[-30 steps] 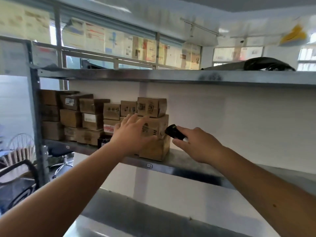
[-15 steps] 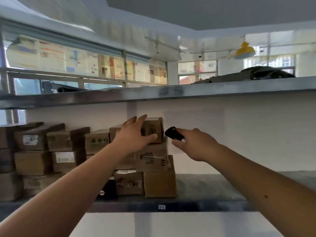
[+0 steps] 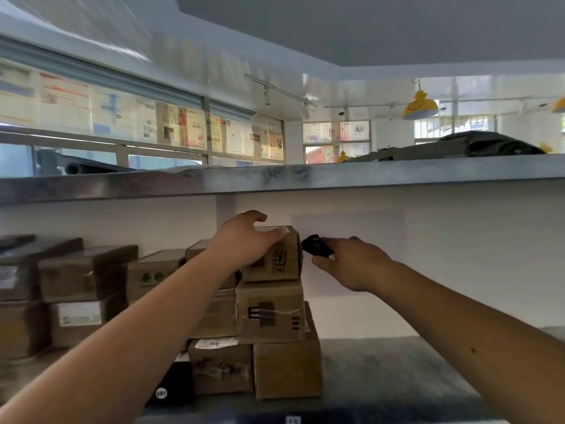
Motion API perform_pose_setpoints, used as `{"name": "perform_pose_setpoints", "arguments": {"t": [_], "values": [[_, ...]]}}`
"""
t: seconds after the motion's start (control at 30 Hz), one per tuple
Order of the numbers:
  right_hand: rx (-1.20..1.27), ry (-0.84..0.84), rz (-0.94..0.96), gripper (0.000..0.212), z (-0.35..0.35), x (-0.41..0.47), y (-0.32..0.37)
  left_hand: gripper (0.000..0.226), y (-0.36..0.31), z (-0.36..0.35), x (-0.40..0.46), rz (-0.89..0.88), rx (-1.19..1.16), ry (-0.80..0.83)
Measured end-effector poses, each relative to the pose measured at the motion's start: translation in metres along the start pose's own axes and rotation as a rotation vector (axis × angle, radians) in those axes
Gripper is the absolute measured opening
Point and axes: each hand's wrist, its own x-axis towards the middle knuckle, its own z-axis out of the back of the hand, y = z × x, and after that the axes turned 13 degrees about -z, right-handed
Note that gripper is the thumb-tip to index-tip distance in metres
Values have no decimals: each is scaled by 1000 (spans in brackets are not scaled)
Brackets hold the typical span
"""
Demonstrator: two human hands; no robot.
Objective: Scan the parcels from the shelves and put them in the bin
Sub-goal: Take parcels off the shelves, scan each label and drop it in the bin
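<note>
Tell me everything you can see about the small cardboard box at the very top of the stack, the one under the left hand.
The small brown cardboard box looks like plain corrugated card with dark printed marks on its front face and a pale strip on top. It is closed and sits level on the larger cardboard box below it, topping the stack on the grey metal shelf. The left hand grips its top, fingers curled over. The black handheld scanner in the right hand sits right beside it.

Both forearms bare — no sleeves visible.
</note>
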Motion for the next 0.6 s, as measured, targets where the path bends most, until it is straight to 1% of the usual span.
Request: {"name": "perform_pose_setpoints", "arguments": {"t": [0.13,0.27,0.37,0.43,0.47,0.53,0.6], "values": [[-14,-14,0,64,-2,12,-8,54,-6,3,6,28,31,-14],[11,-15,-6,61,-5,21,-20,47,-13,-10,7,53,-52,-45],[58,5,-19,59,-11,22,-26,48,-16,-24,8,141,-241,-71],[107,18,-20,59,-17,20,-27,53,-17,-27,11,256,-409,-75],[129,22,-22,59,-19,19,-27,52,-19,-26,12,319,-501,-67],[156,24,-23,59,-22,19,-28,40,-20,-24,12,408,-641,-37],[161,18,-21,60,-24,19,-30,29,-22,-23,11,447,-713,-22]]}}
